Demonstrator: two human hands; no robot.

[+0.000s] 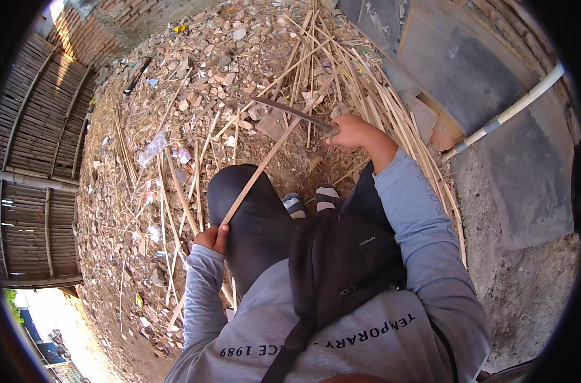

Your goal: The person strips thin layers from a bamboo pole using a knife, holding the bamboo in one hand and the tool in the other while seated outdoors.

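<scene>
My left hand sits beside my left knee, closed round the near end of a bamboo strip that runs up and to the right across that knee. My right hand is further ahead, gripping a knife whose blade reaches left and meets the strip's far end. My feet are between the two hands. A pile of bamboo strips lies ahead and to my right; beyond it on the right, a pipe lies against a wall. A bamboo fence stands at the far left.
</scene>
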